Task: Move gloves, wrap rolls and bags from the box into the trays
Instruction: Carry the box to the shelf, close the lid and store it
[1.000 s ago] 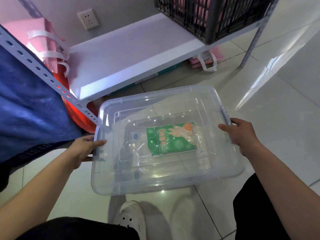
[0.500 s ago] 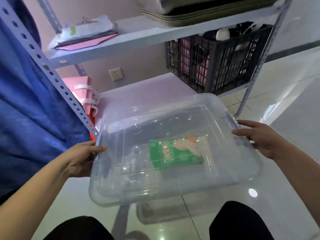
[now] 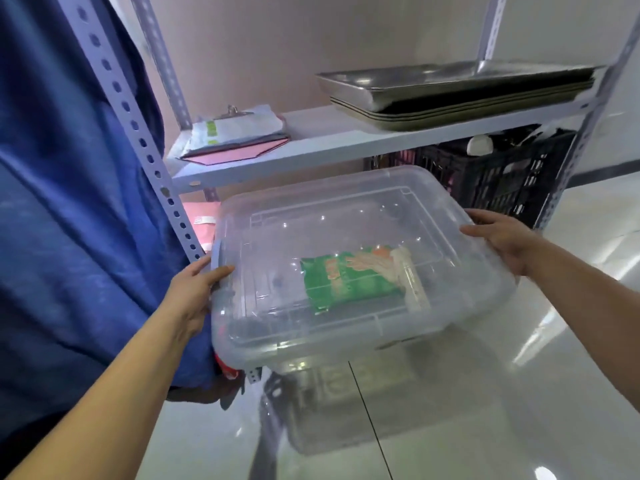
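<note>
**Box held at both ends**

Your left hand (image 3: 194,292) and right hand (image 3: 502,237) curl their fingers over the clear box's (image 3: 450,216) short ends, holding it off the floor. The green glove pack (image 3: 346,282) lies at its middle; trays (image 3: 450,88) sit stacked at the shelf's (image 3: 311,140) right end.

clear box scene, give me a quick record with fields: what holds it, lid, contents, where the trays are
box: clear plastic box, held up off the floor
left hand: grips the box's left end
right hand: holds its right end
lid: on
contents: green glove packet seen through the lid
trays: stacked metal trays on the white shelf above
under the shelf: black crate
</note>
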